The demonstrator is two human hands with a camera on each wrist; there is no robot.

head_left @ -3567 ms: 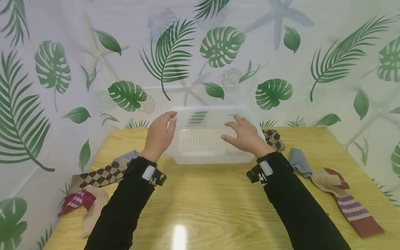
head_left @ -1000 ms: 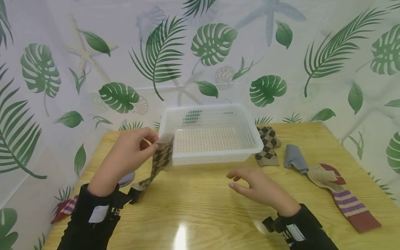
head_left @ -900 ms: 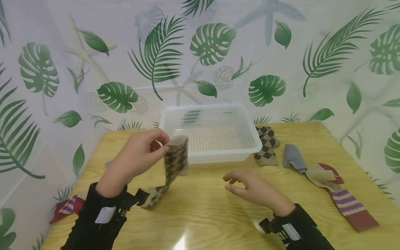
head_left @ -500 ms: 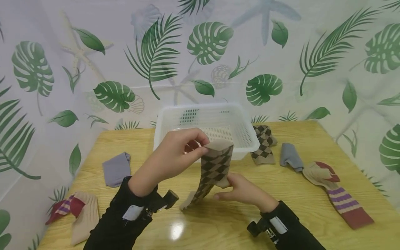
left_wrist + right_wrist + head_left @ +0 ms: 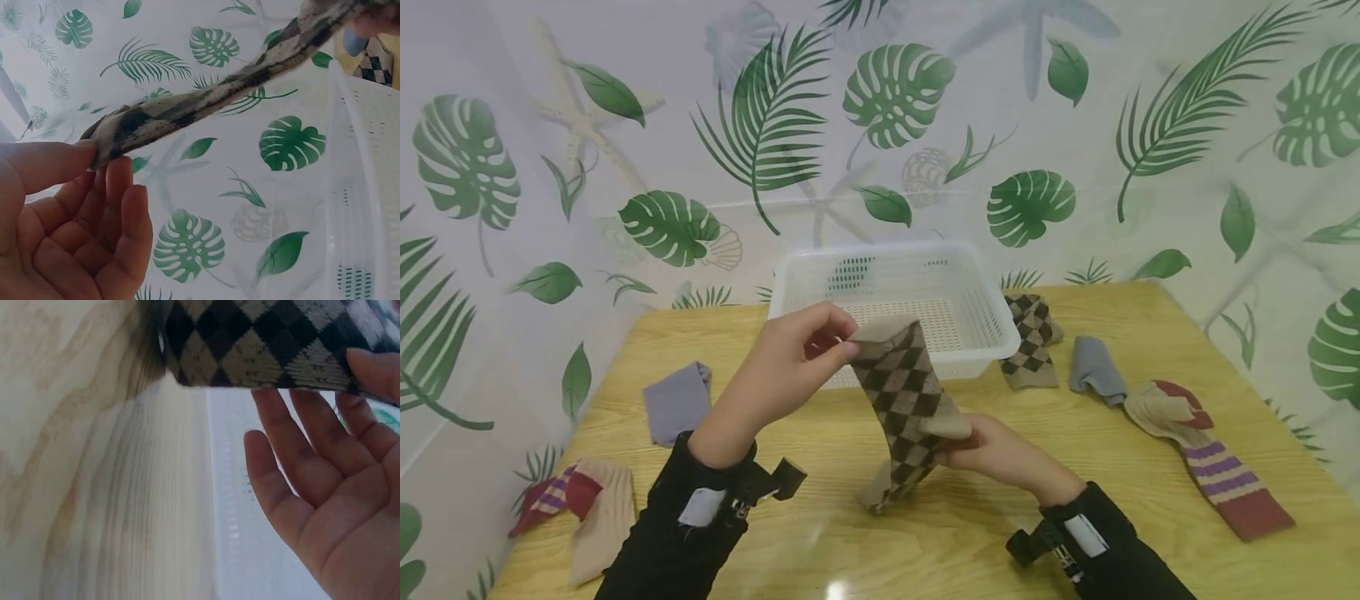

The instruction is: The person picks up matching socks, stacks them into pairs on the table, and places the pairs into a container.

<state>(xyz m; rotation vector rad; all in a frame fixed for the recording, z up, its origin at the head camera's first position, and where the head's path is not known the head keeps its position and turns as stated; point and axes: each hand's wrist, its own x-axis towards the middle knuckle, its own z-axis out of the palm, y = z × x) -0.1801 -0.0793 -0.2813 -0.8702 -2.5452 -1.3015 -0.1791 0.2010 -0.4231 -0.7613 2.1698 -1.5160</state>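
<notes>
A brown and black argyle sock (image 5: 906, 392) hangs stretched between my two hands, in front of the basket. My left hand (image 5: 786, 358) pinches its beige cuff between thumb and fingers, as the left wrist view also shows. Lower down, my right hand (image 5: 1003, 454) holds the sock near its heel; in the right wrist view the thumb (image 5: 375, 372) lies over the cloth with the fingers behind it. The toe end droops close to the table. Behind the sock stands a white perforated plastic basket (image 5: 977, 358), partly hidden by the sock and my left hand.
On the wooden table's right lie another argyle sock (image 5: 1032, 358) beside the basket, a grey-blue sock (image 5: 1093, 367) and a beige, purple-striped sock (image 5: 1225, 479) with red ends. At left are a grey-blue sock (image 5: 677, 404) and a beige and red one (image 5: 602, 517). A leaf-print sheet (image 5: 887, 208) stands behind.
My left hand has taken the argyle sock from the left side of the table and carried it to the middle. My right hand has come up and grasped its lower part.
</notes>
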